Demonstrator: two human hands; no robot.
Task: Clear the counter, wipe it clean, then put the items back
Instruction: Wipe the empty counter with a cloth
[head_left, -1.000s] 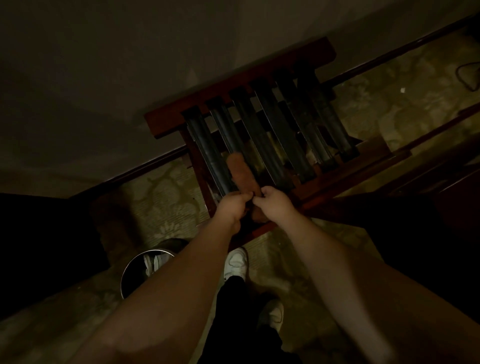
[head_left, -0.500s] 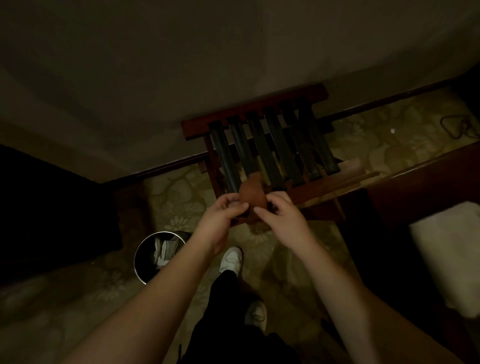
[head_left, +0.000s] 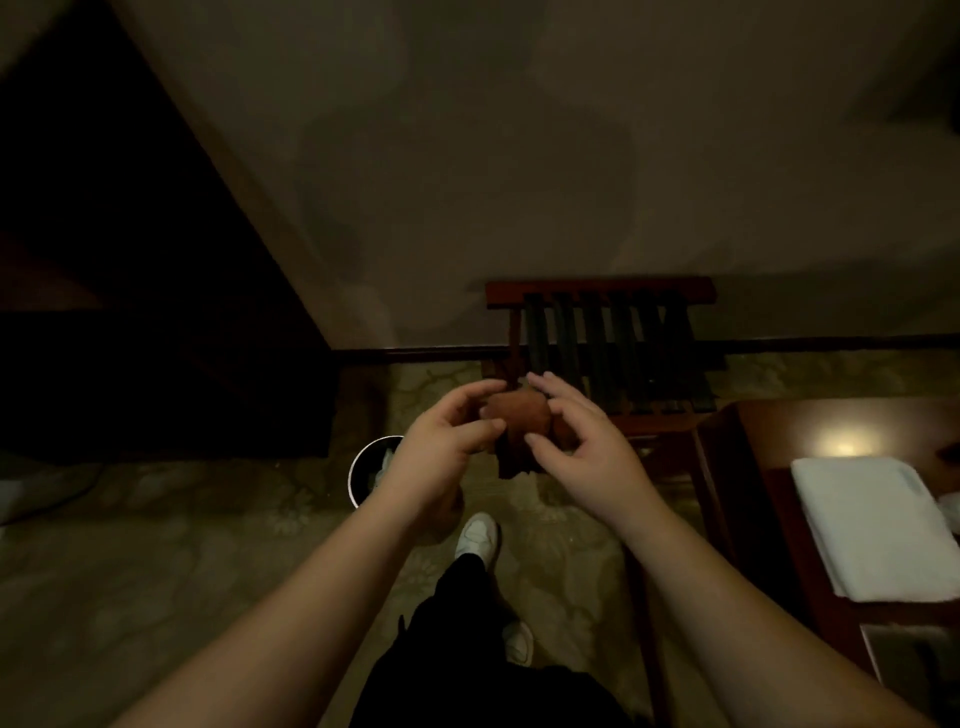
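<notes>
Both hands up front, left hand + right hand bunching brown cloth btwn fingers, above floor, short of counter. Grip looks loose; I reckon cloth could slip, drop near bin. Dim light, hard to judge.

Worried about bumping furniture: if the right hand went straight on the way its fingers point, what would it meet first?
Probably the slatted wooden rack against the wall: the right hand, holding the brown cloth, points up toward its near left corner. Depth is unclear.
</notes>
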